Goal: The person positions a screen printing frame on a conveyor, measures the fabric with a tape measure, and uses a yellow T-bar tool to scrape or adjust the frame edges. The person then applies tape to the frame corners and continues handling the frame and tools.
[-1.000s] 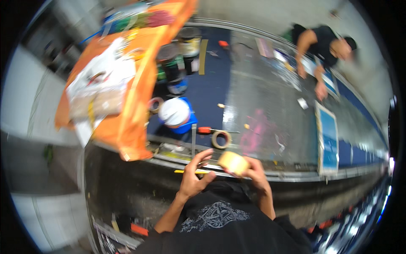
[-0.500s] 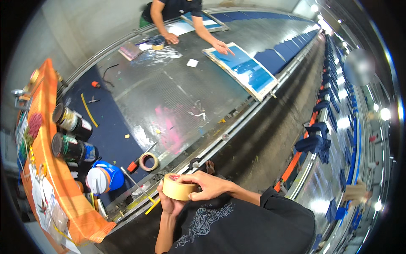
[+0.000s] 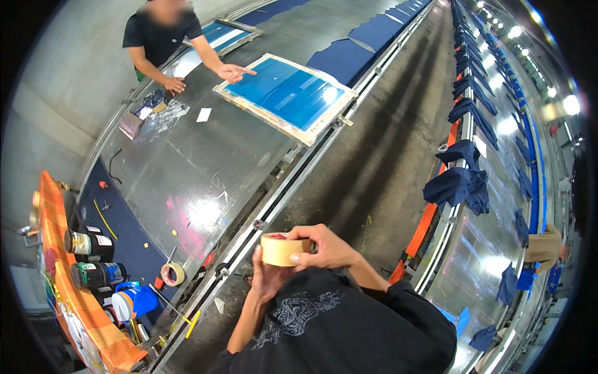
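A wide roll of tan masking tape (image 3: pixel 279 252) is in front of my chest, held by both hands. My left hand (image 3: pixel 268 278) supports it from below and from its left side, with the thumb up along the edge. Around its right side curl the fingers and thumb of my right hand (image 3: pixel 329 249), with the index finger over the top rim. Part of the left fingers is hidden behind the roll. Another tape roll (image 3: pixel 180 273) lies on the near left end of the long table (image 3: pixel 187 146), beside a red-handled tool (image 3: pixel 159 282).
Across the table a co-worker (image 3: pixel 163 37) points over a blue printing screen in a frame (image 3: pixel 286 93). Jars of ink (image 3: pixel 93 245), a blue and white container (image 3: pixel 142 300) and an orange-covered shelf (image 3: pixel 103 336) stand at the left. Dark cloth pieces (image 3: pixel 458 184) hang along the right-hand table.
My view has turned right, so the tables have shifted left in the picture. Both hands still hold the tape roll. The co-worker's hand remains over the screen, finger stretched out.
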A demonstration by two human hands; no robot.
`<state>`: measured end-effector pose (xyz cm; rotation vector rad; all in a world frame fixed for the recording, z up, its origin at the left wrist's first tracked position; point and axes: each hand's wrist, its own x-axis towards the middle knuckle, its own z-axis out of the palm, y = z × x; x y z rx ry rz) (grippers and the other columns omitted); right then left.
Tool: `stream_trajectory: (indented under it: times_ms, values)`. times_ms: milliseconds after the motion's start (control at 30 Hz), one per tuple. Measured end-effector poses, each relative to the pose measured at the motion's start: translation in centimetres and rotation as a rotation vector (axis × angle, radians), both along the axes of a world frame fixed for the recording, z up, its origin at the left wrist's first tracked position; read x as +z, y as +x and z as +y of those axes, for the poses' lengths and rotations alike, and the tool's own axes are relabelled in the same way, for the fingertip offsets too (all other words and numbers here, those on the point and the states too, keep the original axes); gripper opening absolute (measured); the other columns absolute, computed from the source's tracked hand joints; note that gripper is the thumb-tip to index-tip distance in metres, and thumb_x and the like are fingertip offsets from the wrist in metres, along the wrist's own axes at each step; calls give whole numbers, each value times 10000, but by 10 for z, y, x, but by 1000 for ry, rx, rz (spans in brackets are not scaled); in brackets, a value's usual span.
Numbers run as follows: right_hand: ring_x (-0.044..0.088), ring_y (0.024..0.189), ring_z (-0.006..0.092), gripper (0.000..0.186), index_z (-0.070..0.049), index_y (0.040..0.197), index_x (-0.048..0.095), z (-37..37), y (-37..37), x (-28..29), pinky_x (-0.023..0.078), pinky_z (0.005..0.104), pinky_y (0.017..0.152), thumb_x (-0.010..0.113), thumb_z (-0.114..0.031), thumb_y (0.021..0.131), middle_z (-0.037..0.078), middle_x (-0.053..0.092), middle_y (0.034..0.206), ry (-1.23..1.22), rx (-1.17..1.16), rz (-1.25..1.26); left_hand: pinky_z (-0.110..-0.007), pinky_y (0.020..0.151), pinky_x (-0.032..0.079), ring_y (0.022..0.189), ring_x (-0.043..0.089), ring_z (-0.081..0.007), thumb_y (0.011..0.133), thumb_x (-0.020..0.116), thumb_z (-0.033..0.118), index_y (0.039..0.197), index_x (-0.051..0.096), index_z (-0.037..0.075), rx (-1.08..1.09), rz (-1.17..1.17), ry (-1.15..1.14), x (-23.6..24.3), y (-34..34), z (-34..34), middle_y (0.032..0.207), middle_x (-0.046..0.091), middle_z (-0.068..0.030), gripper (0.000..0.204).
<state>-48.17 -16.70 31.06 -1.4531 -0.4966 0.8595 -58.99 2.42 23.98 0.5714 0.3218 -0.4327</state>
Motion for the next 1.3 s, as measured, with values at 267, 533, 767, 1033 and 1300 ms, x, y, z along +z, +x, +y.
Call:
stream_trajectory:
  times_ms: [267, 533, 767, 1033, 1300]
  values:
    - [607, 857, 50, 444, 7, 1137, 672, -130, 81, -24, 469, 218, 736, 685, -272, 791, 14, 679, 934, 302, -77, 207, -496, 1107, 462, 1316, 578, -318, 943, 687, 525, 1467, 500, 80, -207, -293, 118, 3, 100, -96, 1458, 548, -176, 713]
    - [532, 819, 68, 230, -20, 1092, 661, -150, 142, -80, 431, 216, 791, 647, -217, 973, -37, 576, 866, 323, -193, 136, -259, 656, 450, 728, 548, -49, 944, 778, 249, 959, 606, 41, -378, -539, 695, 32, 188, -127, 825, 602, 28, 270]
    - [655, 907, 106, 268, 10, 1147, 692, -134, 210, -79, 532, 277, 861, 675, -221, 1012, 36, 721, 964, -195, -409, -80, -357, 692, 522, 769, 653, -221, 962, 751, 341, 1146, 593, -14, -345, -667, 1063, 5, 253, -121, 921, 666, -130, 431]
    - [694, 761, 228, 234, 24, 975, 691, -86, 297, -67, 536, 360, 715, 664, -209, 978, 151, 719, 856, -432, -453, -302, -479, 760, 487, 858, 629, -425, 932, 751, 367, 1050, 582, 0, -274, -810, 1253, -2, 327, -101, 913, 645, -230, 421]
    - [638, 686, 216, 211, 28, 942, 645, -44, 363, -76, 496, 359, 649, 639, -181, 959, 145, 666, 768, -425, -319, -420, -459, 753, 532, 904, 649, -377, 924, 781, 336, 1166, 581, -11, -177, -594, 1254, -12, 360, -84, 1028, 624, -228, 468]
